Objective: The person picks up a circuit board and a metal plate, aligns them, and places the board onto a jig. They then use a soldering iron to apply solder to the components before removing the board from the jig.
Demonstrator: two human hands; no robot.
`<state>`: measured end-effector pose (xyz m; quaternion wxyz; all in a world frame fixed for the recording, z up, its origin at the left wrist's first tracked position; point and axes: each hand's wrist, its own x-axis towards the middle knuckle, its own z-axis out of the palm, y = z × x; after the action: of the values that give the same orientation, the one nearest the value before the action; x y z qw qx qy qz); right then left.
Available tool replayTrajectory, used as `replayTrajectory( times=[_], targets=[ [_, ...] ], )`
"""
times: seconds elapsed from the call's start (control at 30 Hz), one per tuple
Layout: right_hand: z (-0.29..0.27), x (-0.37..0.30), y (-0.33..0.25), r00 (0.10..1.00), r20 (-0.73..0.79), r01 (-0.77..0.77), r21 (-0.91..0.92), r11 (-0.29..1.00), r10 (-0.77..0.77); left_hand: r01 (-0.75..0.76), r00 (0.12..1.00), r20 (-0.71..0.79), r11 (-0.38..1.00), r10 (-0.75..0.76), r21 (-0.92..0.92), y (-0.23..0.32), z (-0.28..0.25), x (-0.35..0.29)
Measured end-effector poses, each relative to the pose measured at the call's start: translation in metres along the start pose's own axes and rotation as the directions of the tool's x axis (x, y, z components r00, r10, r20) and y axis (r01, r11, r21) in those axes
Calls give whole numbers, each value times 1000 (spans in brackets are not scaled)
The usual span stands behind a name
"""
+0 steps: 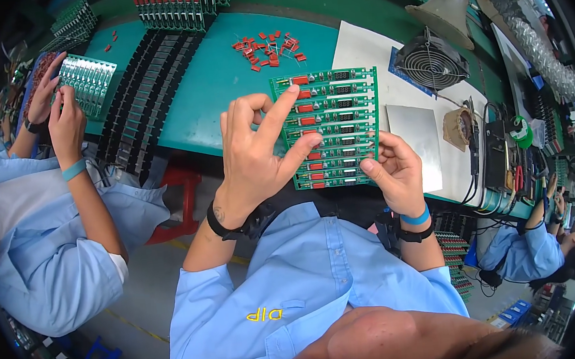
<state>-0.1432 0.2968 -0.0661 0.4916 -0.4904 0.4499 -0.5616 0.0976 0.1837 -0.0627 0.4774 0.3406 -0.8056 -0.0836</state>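
Note:
Upright in front of me is a green circuit board panel [370,97], with rows of red rectangular components and small black displays. My right hand [398,173] grips its lower right edge, thumb on the front and fingers partly hidden behind. My left hand [250,145] is at the left side with fingers apart. Its index fingertip touches near the topmost red component [299,80], and its thumb rests lower down over the rows. Beyond the panel, a loose pile of red components [268,50] with thin leads lies on the teal table mat [204,84].
A black slotted rail [150,89] crosses the table at left, with a rack of boards [173,5] behind. To the right are a fan [431,64], a metal plate [414,141] and a tape roll [457,128]. A co-worker's hands [55,107] handle another board [91,84] at left.

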Motion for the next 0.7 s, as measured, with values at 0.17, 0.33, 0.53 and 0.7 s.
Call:
replayTrajectory(
  times=[0.17, 0.33, 0.53, 0.7],
  targets=[
    [2, 0, 0, 999, -31, -17, -1, 1000, 17, 17, 1000, 14, 1000, -17, 17, -1, 1, -1],
    [-3, 3, 0, 1000, -1, 29, 13, 1000, -29, 100, 995, -4, 988, -101, -115, 1, 2, -8],
    [-8, 7, -2, 1000, -19, -20, 67, 998, 21, 620, 760, 480, 268, -437, -738, 11, 12, -34],
    [-8, 8, -3, 999, -22, -46, 42, 998, 47, 561, 779, 497, 71, -382, -825, 13, 19, -37]
  ],
)
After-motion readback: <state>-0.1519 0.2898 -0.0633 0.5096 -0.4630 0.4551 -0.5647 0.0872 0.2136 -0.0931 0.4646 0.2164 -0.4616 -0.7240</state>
